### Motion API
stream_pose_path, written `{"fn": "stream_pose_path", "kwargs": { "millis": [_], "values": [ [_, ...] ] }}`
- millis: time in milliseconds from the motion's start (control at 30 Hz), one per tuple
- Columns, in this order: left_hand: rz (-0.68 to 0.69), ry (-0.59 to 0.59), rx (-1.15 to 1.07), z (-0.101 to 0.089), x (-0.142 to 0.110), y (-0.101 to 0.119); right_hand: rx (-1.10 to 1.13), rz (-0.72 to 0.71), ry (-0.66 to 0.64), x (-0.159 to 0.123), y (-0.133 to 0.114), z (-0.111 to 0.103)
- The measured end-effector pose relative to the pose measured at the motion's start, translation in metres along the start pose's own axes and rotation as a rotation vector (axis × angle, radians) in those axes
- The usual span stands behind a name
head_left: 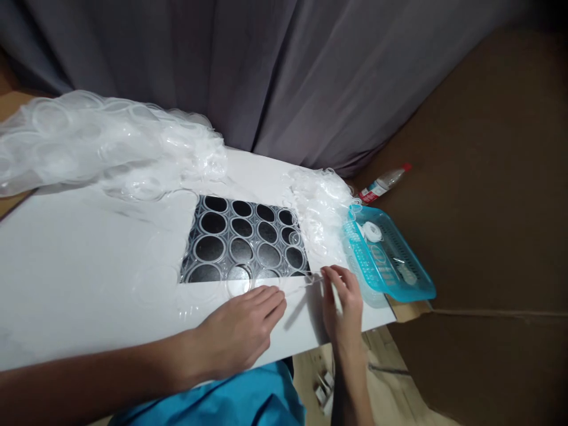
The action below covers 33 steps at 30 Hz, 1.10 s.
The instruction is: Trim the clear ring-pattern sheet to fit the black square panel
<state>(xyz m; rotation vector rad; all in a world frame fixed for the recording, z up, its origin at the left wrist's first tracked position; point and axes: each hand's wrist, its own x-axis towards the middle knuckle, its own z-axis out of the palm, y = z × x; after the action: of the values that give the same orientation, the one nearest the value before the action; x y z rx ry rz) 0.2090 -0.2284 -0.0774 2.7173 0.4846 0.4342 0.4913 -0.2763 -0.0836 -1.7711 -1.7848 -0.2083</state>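
1. Left hand [242, 331]: palm down, fingers side by side and slightly bent, not closed around anything. Fingertips on or just above the near edge of the clear plastic sheet [254, 244]; exact contact can't be told.
2. Right hand [339, 299]: thumb and index fingertips together, clamped on a thin clear strip [316, 276] at the sheet's near right corner. Whether strip and sheet are joined can't be told.
3. Sheet has rows of round ring outlines. Lies flat beyond the left hand, over a black rectangle [254, 229] on the white desk [89, 266], and spreads left past it.
4. Beyond the right hand, slightly left: heap of clear plastic scraps [320, 204].
5. Far left, beyond the left hand: bigger pile of clear ringed plastic [106, 142].
6. Right of the right hand: blue basket [410, 260] with a white roll [371, 232] inside; other contents unclear.
7. Beyond the basket: tilted clear bottle [384, 182], red cap.
8. Gray curtain [213, 65] behind the desk.
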Motion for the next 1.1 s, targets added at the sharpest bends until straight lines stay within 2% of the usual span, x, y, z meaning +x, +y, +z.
{"fn": "stream_pose_path", "kwargs": {
  "millis": [167,367,467,533,600,667,800,900,1000,1100],
  "values": [
    [0.017,0.022,0.026,0.005,-0.002,-0.003,-0.14,0.064,0.22,0.013,0.038,-0.02],
    [0.022,0.035,0.049,0.006,-0.002,-0.002,-0.228,0.156,0.399,0.012,0.051,-0.04],
    [0.024,0.027,0.027,0.003,-0.001,-0.002,-0.164,0.22,0.449,0.011,0.053,-0.045],
    [0.023,0.035,0.003,0.001,0.0,-0.002,-0.035,0.239,0.392,0.009,0.046,-0.045],
    [0.025,0.069,-0.018,-0.002,0.0,-0.002,0.151,0.257,0.268,0.007,0.028,-0.042],
    [-0.007,0.121,-0.04,-0.006,0.001,-0.002,0.352,0.278,0.13,0.004,0.001,-0.039],
    [-0.172,0.193,-0.174,-0.013,0.002,-0.003,0.708,0.243,-0.156,-0.004,-0.062,-0.037],
    [-0.221,0.197,-0.289,-0.015,0.003,-0.006,0.923,0.181,-0.337,-0.008,-0.092,-0.038],
    [-0.205,0.203,-0.329,-0.014,0.003,-0.009,1.0,0.159,-0.406,-0.012,-0.1,-0.033],
    [-0.155,0.253,-0.315,-0.013,0.0,-0.01,0.96,0.222,-0.281,-0.017,-0.093,-0.023]
  ]
}}
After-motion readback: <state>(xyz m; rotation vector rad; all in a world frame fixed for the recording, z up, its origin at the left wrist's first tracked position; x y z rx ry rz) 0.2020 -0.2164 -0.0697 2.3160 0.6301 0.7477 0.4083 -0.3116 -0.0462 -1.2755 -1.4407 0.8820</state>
